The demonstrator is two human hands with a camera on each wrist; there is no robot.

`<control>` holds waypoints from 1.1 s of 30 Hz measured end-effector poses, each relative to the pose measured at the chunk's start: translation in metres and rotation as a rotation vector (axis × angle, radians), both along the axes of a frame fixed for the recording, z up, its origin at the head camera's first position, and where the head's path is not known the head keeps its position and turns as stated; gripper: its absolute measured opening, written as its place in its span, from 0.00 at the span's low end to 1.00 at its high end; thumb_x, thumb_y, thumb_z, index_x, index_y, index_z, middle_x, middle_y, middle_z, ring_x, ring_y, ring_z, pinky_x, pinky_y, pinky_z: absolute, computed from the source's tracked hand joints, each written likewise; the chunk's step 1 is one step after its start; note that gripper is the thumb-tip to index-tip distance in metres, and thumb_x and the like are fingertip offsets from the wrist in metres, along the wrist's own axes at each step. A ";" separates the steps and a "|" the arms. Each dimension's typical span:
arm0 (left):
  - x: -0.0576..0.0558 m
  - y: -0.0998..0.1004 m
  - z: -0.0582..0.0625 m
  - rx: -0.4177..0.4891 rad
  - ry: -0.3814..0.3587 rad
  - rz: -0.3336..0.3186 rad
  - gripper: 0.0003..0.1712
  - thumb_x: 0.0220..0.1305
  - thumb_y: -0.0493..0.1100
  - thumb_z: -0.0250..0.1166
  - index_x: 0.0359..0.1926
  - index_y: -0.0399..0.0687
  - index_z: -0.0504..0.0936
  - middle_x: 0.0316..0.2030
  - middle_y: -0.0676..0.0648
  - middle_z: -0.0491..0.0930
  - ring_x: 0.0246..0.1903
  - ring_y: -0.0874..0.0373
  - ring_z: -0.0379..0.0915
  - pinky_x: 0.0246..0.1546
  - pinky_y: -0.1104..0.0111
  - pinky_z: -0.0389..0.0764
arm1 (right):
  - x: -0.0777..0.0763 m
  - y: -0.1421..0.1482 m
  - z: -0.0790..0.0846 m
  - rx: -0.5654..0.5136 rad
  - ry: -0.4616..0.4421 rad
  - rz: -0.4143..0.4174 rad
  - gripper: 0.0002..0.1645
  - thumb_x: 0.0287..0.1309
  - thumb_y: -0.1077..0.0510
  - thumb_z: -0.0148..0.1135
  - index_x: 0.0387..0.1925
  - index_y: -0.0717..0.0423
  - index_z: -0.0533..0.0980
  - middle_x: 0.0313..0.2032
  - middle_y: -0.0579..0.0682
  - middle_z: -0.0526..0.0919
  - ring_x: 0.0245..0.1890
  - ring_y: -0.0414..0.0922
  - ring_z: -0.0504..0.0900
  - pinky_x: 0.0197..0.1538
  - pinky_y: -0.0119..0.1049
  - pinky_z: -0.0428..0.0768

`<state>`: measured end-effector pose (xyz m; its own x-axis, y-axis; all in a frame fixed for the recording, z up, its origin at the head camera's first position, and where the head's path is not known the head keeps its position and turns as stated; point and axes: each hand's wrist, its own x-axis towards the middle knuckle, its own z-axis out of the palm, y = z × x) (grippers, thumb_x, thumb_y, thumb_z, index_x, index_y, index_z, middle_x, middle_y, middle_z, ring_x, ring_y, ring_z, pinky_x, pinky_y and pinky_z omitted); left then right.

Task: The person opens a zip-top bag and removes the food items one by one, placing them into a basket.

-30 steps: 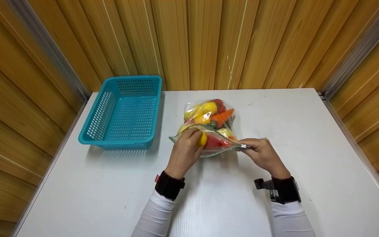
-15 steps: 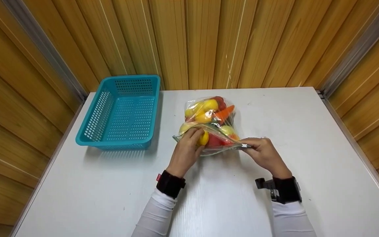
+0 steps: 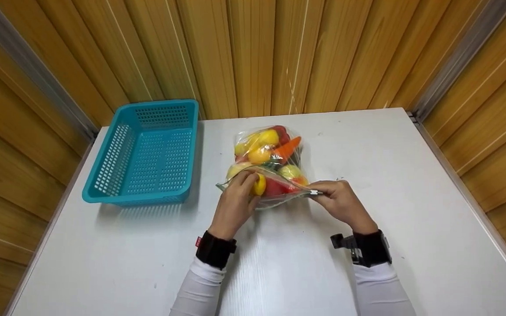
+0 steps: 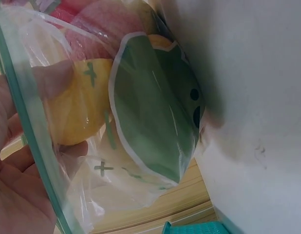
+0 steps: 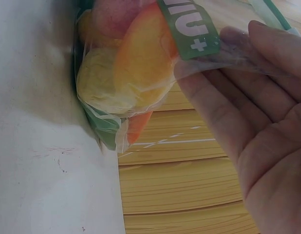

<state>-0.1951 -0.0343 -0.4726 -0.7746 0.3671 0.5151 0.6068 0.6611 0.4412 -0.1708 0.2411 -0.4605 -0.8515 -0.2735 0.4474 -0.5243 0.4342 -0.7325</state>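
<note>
A clear zip bag (image 3: 275, 204) full of produce is lying on the white table (image 3: 411, 175), near the middle, with its gaping mouth facing the person. The left hand (image 3: 234, 204) is reaching into that mouth and grasping a yellow fruit (image 3: 259, 184); in the left wrist view the thumb is resting on one side of it and a finger is showing below, behind the film, while the green zip strip (image 4: 33, 136) is crossing in front of the hand. The right hand (image 3: 341, 202) is pinching the bag's right corner between thumb and fingers, just beside the white slider (image 3: 314, 192), and is holding the film stretched outward. Beside the yellow fruit, a red fruit (image 3: 274, 188) is sitting near the mouth; farther back, an orange carrot (image 3: 287, 150) is slanting up to the right among yellow pieces. In the right wrist view a yellow-orange fruit (image 5: 145, 58) is pressing against the film, next to a green label (image 5: 189, 24) with white lettering. To the left, apart from the bag, a teal perforated basket (image 3: 147, 198) is standing on the table. Black straps (image 3: 215, 249) are circling both wrists above white sleeves (image 3: 200, 281), and wood-look panels (image 3: 253, 57) are rising behind the table.
</note>
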 end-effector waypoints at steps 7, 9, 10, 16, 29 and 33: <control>0.003 -0.005 0.003 0.019 -0.002 -0.001 0.25 0.54 0.33 0.80 0.51 0.42 0.78 0.56 0.43 0.80 0.54 0.48 0.79 0.58 0.58 0.82 | 0.000 -0.002 0.001 0.003 0.003 0.008 0.11 0.54 0.76 0.71 0.39 0.67 0.88 0.39 0.60 0.90 0.41 0.37 0.86 0.44 0.18 0.79; 0.004 -0.006 0.005 0.023 -0.001 -0.004 0.25 0.53 0.33 0.80 0.50 0.42 0.78 0.55 0.43 0.80 0.52 0.49 0.80 0.57 0.58 0.83 | 0.000 -0.001 0.002 -0.003 0.014 0.010 0.11 0.53 0.77 0.71 0.39 0.67 0.88 0.38 0.60 0.90 0.40 0.35 0.86 0.42 0.18 0.79; 0.004 -0.006 0.006 0.024 -0.003 -0.006 0.26 0.53 0.33 0.80 0.50 0.42 0.78 0.54 0.43 0.81 0.52 0.49 0.80 0.56 0.58 0.83 | 0.000 -0.001 0.002 -0.007 0.017 0.012 0.11 0.52 0.77 0.71 0.39 0.68 0.88 0.38 0.61 0.90 0.40 0.34 0.85 0.42 0.18 0.79; 0.005 -0.005 0.012 0.023 -0.020 -0.010 0.26 0.53 0.34 0.81 0.51 0.43 0.79 0.53 0.43 0.82 0.50 0.49 0.81 0.55 0.60 0.83 | 0.001 0.001 0.004 -0.008 -0.012 0.010 0.12 0.52 0.77 0.71 0.39 0.68 0.88 0.39 0.62 0.90 0.40 0.32 0.84 0.39 0.18 0.79; 0.013 -0.005 0.024 -0.009 -0.017 -0.030 0.32 0.54 0.38 0.81 0.60 0.41 0.83 0.58 0.43 0.81 0.57 0.49 0.80 0.61 0.61 0.80 | 0.002 0.001 0.004 -0.007 0.000 0.005 0.11 0.52 0.77 0.71 0.38 0.68 0.88 0.38 0.61 0.90 0.41 0.32 0.85 0.43 0.17 0.79; 0.017 -0.006 0.029 -0.008 0.002 -0.037 0.31 0.52 0.36 0.81 0.59 0.41 0.84 0.57 0.44 0.82 0.57 0.50 0.80 0.60 0.61 0.80 | 0.002 0.001 0.004 0.008 -0.001 0.002 0.11 0.52 0.77 0.72 0.38 0.67 0.88 0.38 0.61 0.90 0.40 0.33 0.85 0.43 0.17 0.79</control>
<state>-0.1777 -0.0399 -0.4438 -0.7594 0.3997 0.5134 0.6318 0.6414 0.4352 -0.1685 0.2419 -0.4562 -0.8516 -0.2782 0.4442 -0.5241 0.4389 -0.7299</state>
